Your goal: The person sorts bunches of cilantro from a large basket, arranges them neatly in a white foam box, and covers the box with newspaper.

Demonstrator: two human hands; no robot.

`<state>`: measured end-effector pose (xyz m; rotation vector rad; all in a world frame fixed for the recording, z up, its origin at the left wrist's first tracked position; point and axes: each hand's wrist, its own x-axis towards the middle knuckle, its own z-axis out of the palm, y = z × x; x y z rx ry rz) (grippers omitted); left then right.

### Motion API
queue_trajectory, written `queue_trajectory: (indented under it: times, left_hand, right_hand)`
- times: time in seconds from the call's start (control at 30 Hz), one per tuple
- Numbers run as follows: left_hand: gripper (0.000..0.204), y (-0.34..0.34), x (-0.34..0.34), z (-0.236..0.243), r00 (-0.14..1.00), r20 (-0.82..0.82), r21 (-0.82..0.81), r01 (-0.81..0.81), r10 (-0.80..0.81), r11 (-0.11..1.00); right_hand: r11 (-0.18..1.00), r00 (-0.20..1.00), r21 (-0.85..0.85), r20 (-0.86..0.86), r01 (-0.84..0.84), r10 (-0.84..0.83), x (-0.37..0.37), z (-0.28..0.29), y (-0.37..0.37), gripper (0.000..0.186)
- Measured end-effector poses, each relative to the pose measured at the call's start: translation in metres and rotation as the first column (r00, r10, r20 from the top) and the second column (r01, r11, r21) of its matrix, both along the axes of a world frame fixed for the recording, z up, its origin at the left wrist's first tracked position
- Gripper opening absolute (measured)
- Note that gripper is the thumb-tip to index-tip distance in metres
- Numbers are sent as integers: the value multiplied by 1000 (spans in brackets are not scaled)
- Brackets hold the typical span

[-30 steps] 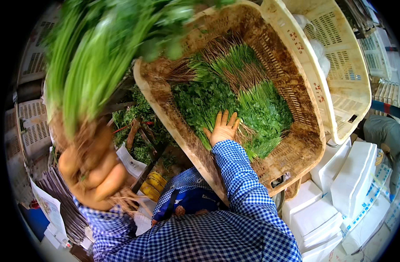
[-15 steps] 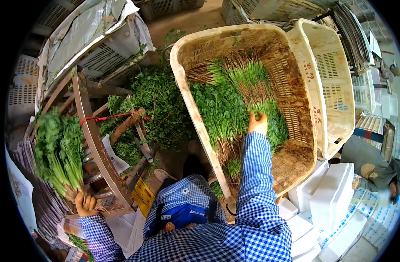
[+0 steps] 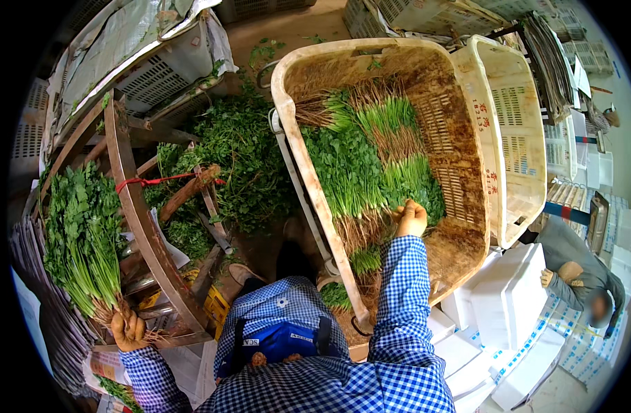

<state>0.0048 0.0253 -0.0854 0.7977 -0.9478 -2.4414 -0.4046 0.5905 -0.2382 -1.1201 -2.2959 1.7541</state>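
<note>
My left hand (image 3: 128, 329), in a tan glove, is closed around the root end of a leafy coriander bunch (image 3: 85, 241). Its leaves point away from me, beside a wooden frame (image 3: 146, 227). My right hand (image 3: 412, 219), gloved too, reaches into a large cream plastic crate (image 3: 460, 251) with brown stains. Its fingers are pinched at the stem and root ends of the coriander laid in rows (image 3: 346, 179); what lies between them is hidden. Pale stems and brown roots show between the green rows.
Loose greens (image 3: 243, 158) lie heaped between frame and crate. A second cream crate (image 3: 515, 138) stands right of the first. White foam boxes (image 3: 515, 296) sit at the lower right, near a person in grey (image 3: 577, 261). Stacked newspapers (image 3: 43, 296) are at far left.
My right hand has moved nearer to me inside the crate, from the middle of the rows to the root ends. The left-hand bunch has steadied and sits slightly lower.
</note>
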Motion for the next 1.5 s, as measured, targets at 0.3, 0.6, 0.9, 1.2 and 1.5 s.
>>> queue_trajectory:
  times: [0.3, 0.6, 0.9, 1.2, 1.5]
  left_hand:
    - [26, 24, 10, 10, 765, 573, -163, -245, 294, 956]
    - [31, 63, -56, 43, 913, 396, 65, -139, 102, 988]
    - [45, 68, -72, 54, 969, 208, 40, -146, 135, 988]
    - [49, 66, -83, 33, 950, 280, -64, -121, 135, 991]
    - [69, 54, -79, 53, 938, 346, -207, 67, 9, 976]
  right_hand:
    - [405, 611, -538, -789, -740, 69, 13, 201, -121, 20]
    - [607, 593, -1, -216, -794, 776, 81, 211, -237, 21]
    - [150, 83, 174, -341, -973, 936, 192, 244, -402, 53]
    - [-202, -249, 639, 18, -742, 968, 194, 274, -455, 41]
    - [-188, -146, 678, 120, -711, 982, 233, 279, -509, 69]
